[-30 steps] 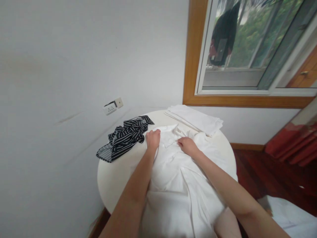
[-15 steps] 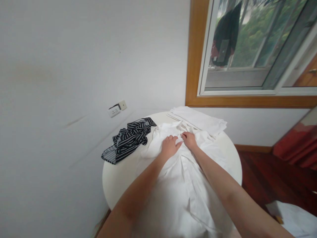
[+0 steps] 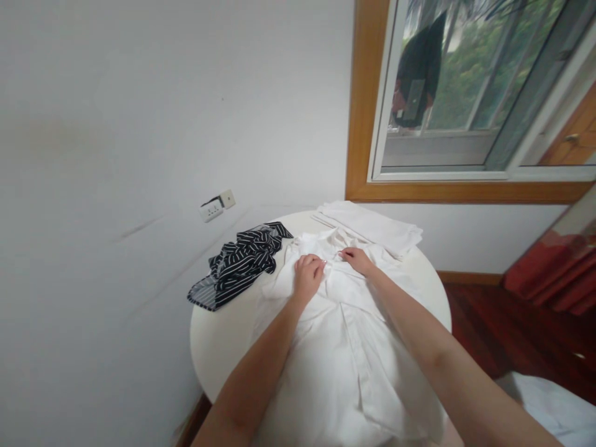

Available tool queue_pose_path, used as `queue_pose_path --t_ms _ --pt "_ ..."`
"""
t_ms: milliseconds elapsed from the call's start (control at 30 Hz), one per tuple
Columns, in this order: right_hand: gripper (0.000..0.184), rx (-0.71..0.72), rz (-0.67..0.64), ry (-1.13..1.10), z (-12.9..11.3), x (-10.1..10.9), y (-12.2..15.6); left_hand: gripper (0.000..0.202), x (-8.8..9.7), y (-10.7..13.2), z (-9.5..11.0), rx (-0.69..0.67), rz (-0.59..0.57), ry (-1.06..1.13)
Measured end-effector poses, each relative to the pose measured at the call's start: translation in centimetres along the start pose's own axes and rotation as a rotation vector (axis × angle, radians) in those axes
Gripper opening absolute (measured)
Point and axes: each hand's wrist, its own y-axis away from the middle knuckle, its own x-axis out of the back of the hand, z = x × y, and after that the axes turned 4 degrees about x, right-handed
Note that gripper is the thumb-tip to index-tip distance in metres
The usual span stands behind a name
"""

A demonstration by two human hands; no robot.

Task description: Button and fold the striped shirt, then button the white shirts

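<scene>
A white shirt (image 3: 326, 354) lies spread over the round table, its lower part hanging over the near edge toward me. Near its upper end, my left hand (image 3: 309, 273) pinches the fabric left of the front opening, thumb against bent fingers. My right hand (image 3: 356, 258) grips the same shirt a little to the right, fingertips closed on the cloth. A small gap of crumpled white fabric lies between the two hands. The exact bit of cloth under the fingers is too small to make out.
The round white table (image 3: 216, 341) stands against the wall. A crumpled black-and-white striped garment (image 3: 242, 264) lies at its left, and folded white cloth (image 3: 372, 225) at the back. A wall socket (image 3: 212, 210), a window, a red curtain (image 3: 554, 273) and white fabric (image 3: 554, 403) at lower right surround it.
My hands have moved apart, the left shifting left and its fingers closing on the cloth. The shirt front between them looks flatter and more drawn out. The view has shifted slightly.
</scene>
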Motion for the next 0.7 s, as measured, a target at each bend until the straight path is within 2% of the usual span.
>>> queue_pose_path --t_ms 133,267,367,500,600,700 --pt "0.022 0.005 0.068 -0.072 0.3 1.2 1.7 0.03 0.5 -0.3 -0.7 0.108 0.186 0.094" --pt "0.015 0.032 0.14 -0.04 0.0 1.9 2.4 0.03 0.8 -0.6 -0.5 0.117 0.269 0.132" --pt "0.017 0.079 0.135 0.006 -1.5 2.6 2.4 0.03 1.1 -0.7 -0.4 0.102 0.3 0.132" --pt "0.029 0.228 0.025 -0.017 -4.3 3.7 3.3 0.031 1.5 -0.7 -1.5 0.149 0.281 0.033" --pt "0.022 0.32 -0.112 -0.007 -5.5 3.6 4.2 0.032 1.3 -0.6 -2.4 0.16 0.238 -0.023" --pt "0.018 0.331 -0.21 0.09 -5.4 3.1 4.6 0.031 0.9 -0.6 -2.9 0.112 0.221 -0.049"
